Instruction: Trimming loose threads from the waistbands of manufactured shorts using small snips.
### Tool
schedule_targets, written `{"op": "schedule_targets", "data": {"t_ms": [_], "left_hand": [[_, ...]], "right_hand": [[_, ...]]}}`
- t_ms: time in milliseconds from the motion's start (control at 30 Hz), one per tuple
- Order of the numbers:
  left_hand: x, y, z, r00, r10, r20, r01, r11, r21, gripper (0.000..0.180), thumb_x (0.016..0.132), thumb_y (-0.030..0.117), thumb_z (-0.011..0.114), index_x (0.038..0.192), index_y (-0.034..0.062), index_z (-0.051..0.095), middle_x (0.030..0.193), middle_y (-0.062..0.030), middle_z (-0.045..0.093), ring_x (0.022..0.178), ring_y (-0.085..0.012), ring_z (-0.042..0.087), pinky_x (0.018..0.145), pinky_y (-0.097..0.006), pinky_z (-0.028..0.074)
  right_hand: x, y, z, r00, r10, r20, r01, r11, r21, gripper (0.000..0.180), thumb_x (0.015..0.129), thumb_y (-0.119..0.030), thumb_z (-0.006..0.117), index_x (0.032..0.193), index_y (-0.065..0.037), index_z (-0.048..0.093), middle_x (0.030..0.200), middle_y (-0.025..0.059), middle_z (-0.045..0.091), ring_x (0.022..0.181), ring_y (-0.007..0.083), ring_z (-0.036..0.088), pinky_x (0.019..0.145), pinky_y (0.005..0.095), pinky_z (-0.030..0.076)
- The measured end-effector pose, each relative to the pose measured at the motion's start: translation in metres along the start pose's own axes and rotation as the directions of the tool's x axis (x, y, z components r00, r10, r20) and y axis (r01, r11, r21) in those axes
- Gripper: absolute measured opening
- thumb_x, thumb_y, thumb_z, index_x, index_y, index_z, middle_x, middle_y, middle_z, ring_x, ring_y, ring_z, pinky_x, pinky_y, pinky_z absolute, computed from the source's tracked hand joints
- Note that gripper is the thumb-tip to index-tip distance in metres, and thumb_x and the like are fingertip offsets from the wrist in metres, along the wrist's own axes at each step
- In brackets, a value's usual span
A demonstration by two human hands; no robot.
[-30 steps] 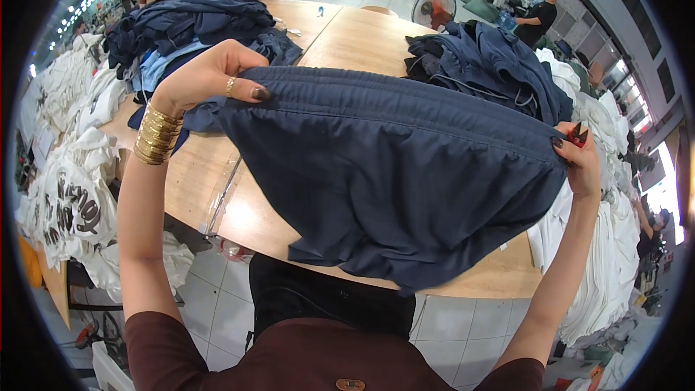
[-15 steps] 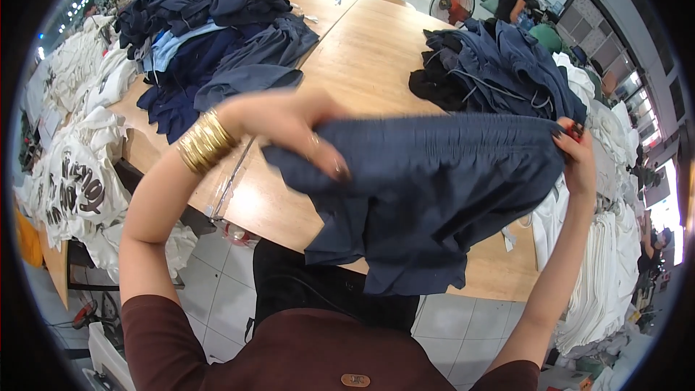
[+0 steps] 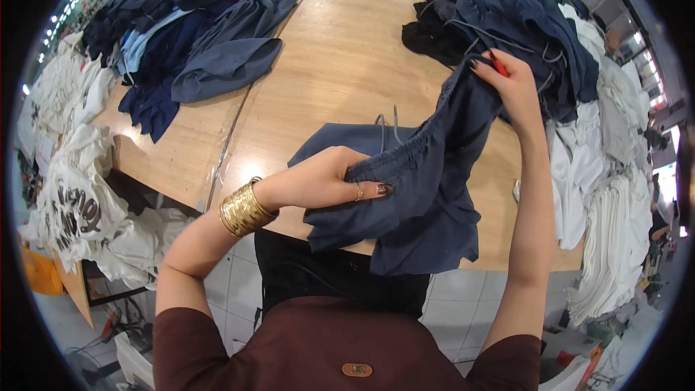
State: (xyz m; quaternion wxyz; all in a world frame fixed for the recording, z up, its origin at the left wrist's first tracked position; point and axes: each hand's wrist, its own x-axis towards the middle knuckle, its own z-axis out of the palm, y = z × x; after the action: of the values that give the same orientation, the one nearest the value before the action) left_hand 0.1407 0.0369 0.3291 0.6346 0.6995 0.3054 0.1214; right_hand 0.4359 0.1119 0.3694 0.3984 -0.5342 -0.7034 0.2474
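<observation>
I hold a dark blue pair of shorts with an elastic waistband over the near edge of a wooden table. My left hand, gold bangles on its wrist, pinches the waistband near the middle of the garment. My right hand grips the other end of the waistband higher up, at the right, with something small and red between its fingers. The cloth is folded over and partly rests on the table, its lower part hanging past the edge.
A heap of dark blue garments lies on the table's far left, another dark heap at the far right. White garments pile up left of the table and more white cloth hangs on the right.
My left hand swept right and down across the shorts, folding the spread garment in half. The cloth came down from in front of me onto the table.
</observation>
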Motion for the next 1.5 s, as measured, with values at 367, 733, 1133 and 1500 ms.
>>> {"op": "schedule_targets", "data": {"t_ms": [367,733,1133,1500], "left_hand": [[0.008,-0.014,0.033,0.919,-0.132,-0.372,-0.177,0.706,-0.686,0.022,0.088,0.011,0.06,0.103,-0.0047,0.06,0.095,-0.0041,0.064,0.085,-0.0068,0.058,0.076,-0.022,0.048],[0.006,-0.015,0.037,0.921,-0.082,-0.381,-0.237,0.659,-0.714,0.019,0.088,0.009,0.059,0.102,-0.0041,0.06,0.096,-0.0052,0.064,0.086,-0.0073,0.059,0.077,-0.022,0.048],[0.005,-0.018,0.038,0.929,-0.06,-0.365,-0.261,0.594,-0.761,0.021,0.087,0.008,0.058,0.104,-0.0041,0.06,0.099,-0.0074,0.065,0.089,-0.0092,0.06,0.082,-0.024,0.048],[0.004,-0.02,0.039,0.936,-0.024,-0.352,-0.279,0.559,-0.781,0.021,0.087,0.007,0.059,0.104,-0.0036,0.06,0.1,-0.0072,0.065,0.089,-0.0091,0.06,0.082,-0.024,0.047]], "right_hand": [[-0.095,-0.051,0.074,0.959,-0.134,-0.25,0.095,0.982,-0.164,0.03,0.076,-0.016,0.07,0.1,-0.006,0.056,0.082,0.007,0.058,0.065,0.0208,0.056,0.058,0.0295,0.045],[-0.131,-0.056,0.078,0.956,-0.243,-0.161,0.188,0.936,-0.298,0.026,0.066,-0.007,0.076,0.085,-0.004,0.06,0.069,0.0063,0.058,0.057,0.0197,0.051,0.05,0.0274,0.039],[-0.132,-0.058,0.073,0.964,-0.235,-0.128,0.187,0.934,-0.304,0.023,0.067,-0.008,0.074,0.085,-0.004,0.06,0.068,0.0059,0.056,0.057,0.0191,0.051,0.05,0.0273,0.039],[-0.132,-0.056,0.074,0.963,-0.246,-0.113,0.201,0.929,-0.31,0.024,0.067,-0.01,0.075,0.085,-0.004,0.06,0.069,0.0055,0.056,0.057,0.0182,0.051,0.049,0.0267,0.039]]}}
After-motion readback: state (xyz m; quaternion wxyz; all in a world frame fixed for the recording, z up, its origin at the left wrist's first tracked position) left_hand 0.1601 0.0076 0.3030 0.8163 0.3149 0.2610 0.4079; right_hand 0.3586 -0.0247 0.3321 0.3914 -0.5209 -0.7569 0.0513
